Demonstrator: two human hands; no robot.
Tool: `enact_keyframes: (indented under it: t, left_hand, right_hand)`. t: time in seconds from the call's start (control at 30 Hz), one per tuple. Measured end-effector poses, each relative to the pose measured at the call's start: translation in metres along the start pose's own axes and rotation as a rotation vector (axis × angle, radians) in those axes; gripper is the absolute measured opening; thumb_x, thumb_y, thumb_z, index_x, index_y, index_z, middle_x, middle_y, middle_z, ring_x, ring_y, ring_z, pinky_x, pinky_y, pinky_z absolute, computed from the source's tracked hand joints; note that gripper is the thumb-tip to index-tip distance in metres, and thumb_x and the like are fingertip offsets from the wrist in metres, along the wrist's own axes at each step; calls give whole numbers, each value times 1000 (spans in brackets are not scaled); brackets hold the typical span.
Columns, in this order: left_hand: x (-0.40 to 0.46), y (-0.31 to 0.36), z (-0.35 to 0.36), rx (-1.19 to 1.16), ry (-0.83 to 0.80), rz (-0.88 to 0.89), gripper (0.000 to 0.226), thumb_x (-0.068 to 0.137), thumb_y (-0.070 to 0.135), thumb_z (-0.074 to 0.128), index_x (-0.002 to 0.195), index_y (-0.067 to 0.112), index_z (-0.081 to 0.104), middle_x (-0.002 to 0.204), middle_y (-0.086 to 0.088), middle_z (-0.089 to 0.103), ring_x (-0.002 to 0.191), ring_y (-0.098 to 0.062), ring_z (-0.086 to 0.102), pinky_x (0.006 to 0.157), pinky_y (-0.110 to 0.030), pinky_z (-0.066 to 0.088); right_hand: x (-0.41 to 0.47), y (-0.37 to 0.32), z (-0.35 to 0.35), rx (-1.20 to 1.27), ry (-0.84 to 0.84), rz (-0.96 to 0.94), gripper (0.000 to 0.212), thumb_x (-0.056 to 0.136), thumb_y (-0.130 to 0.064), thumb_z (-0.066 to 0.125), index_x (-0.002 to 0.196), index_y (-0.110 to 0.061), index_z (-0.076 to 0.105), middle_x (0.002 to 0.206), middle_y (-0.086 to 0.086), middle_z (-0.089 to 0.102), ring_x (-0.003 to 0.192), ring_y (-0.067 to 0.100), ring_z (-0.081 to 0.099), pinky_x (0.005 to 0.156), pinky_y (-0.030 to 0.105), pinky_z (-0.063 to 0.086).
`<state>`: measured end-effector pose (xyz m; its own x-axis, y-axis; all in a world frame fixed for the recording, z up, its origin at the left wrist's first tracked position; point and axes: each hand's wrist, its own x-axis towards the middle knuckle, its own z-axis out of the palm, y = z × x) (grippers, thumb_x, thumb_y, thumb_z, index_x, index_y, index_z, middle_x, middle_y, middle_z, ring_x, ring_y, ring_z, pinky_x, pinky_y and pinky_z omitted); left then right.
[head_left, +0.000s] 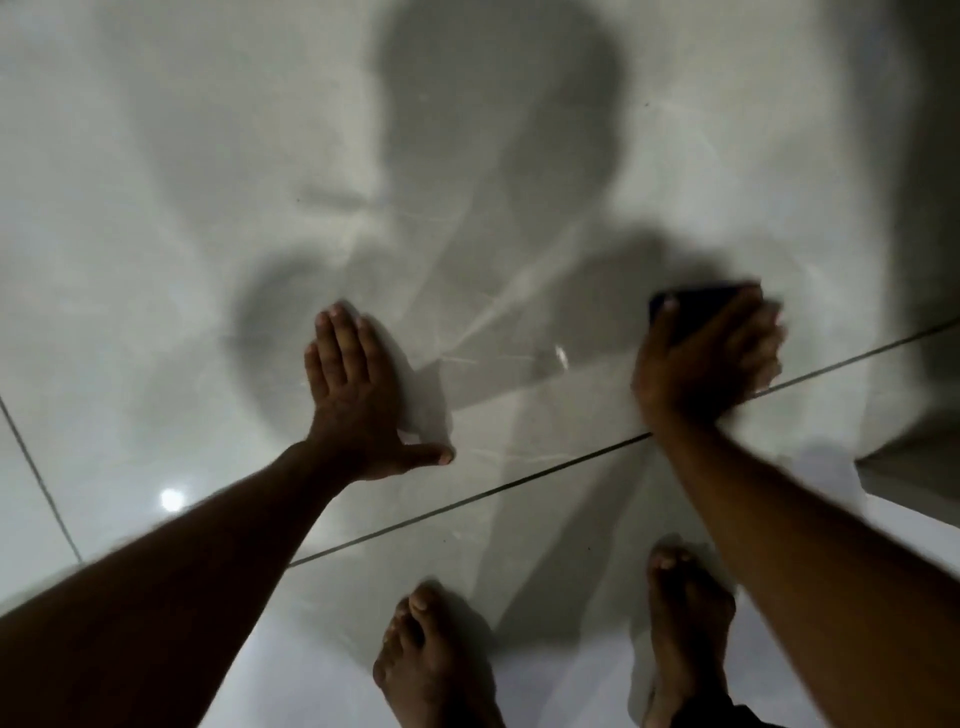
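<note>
My left hand is stretched out flat over the floor, fingers straight and together, thumb spread to the right, holding nothing. My right hand grips a dark flat phone, thumb along its left edge and fingers wrapped round its right side. This hand is blurred by motion. Only the phone's upper part shows above the hand.
I look down at a glossy pale tiled floor with dark grout lines. My two bare feet stand at the bottom. My shadow falls across the tiles ahead. A grey step or wall edge lies at the right.
</note>
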<state>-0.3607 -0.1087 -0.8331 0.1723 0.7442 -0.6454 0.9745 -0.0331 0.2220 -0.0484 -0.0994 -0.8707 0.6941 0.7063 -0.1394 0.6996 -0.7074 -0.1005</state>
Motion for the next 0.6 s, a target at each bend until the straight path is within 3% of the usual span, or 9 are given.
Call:
enact_keyframes:
  t: [0.07, 0.1, 0.17, 0.23, 0.3, 0.4, 0.47, 0.53, 0.6]
  left_hand:
    - [0, 1, 2, -4, 12, 1, 171, 36, 94, 60, 142, -5, -30, 149, -32, -36, 137, -44, -38, 111, -53, -22]
    - [0, 1, 3, -4, 13, -1, 171, 36, 94, 61, 142, -4, -31, 149, -32, -37, 136, -44, -39, 111, -54, -22]
    - [1, 1, 2, 13, 10, -12, 173, 35, 94, 62, 141, -4, -32, 149, -32, -37, 136, -44, -39, 112, -55, -20]
    - [0, 1, 0, 42, 9, -30, 174, 32, 96, 60, 142, -4, -31, 150, -32, -35, 138, -45, -35, 114, -56, -17]
    - [-4, 3, -2, 86, 31, -54, 174, 31, 98, 57, 143, -3, -28, 153, -31, -30, 142, -44, -30, 114, -59, -13]
    - [-21, 10, 1, 127, 113, -87, 166, 40, 96, 59, 145, -4, -22, 157, -31, -19, 146, -44, -19, 115, -59, -7]
    - [-39, 19, 5, 131, 166, -99, 153, 54, 87, 62, 147, -4, -18, 159, -31, -13, 147, -44, -13, 117, -57, -4]
    - [-56, 29, 13, 120, 152, -140, 136, 69, 78, 60, 148, -4, -15, 159, -30, -12, 148, -44, -12, 119, -55, -2]
    - [-74, 40, 15, 56, 106, -226, 124, 79, 70, 56, 149, -4, -13, 159, -30, -13, 148, -43, -13, 120, -54, 0]
  right_hand:
    - [-62, 10, 0, -22, -53, -42, 83, 93, -61, 31, 152, -2, 22, 158, 24, 24, 145, 46, 21, 118, 61, 14]
    - [-89, 10, 0, -45, -97, -207, 83, 93, -59, 34, 152, -2, 22, 158, 24, 24, 145, 46, 20, 118, 59, 9]
    - [-134, 15, 1, -122, -216, -764, 83, 91, -56, 43, 153, -6, 20, 159, 21, 24, 147, 43, 17, 119, 56, 2]
    - [-150, 20, -5, -193, -362, -1288, 87, 89, -59, 46, 155, -12, 15, 163, 15, 16, 150, 39, 10, 121, 58, 6]
    - [-143, 20, -15, -251, -483, -1518, 91, 90, -66, 39, 156, -12, 8, 165, 13, 7, 151, 36, 2, 121, 58, 6]
    - [-128, 15, -29, -264, -564, -1559, 85, 93, -60, 36, 155, -10, 8, 164, 15, 8, 151, 34, 5, 122, 54, 7]
    - [-122, 13, -34, -302, -514, -1501, 76, 94, -44, 48, 152, -5, 19, 157, 20, 28, 143, 37, 29, 119, 51, 24]
    - [-118, 5, -41, -345, -512, -1329, 72, 90, -41, 58, 146, -5, 31, 139, 18, 48, 123, 35, 49, 108, 48, 37]
    - [-119, -10, -55, -383, -568, -1131, 59, 89, -43, 61, 134, -10, 44, 125, 12, 58, 112, 31, 54, 101, 45, 38]
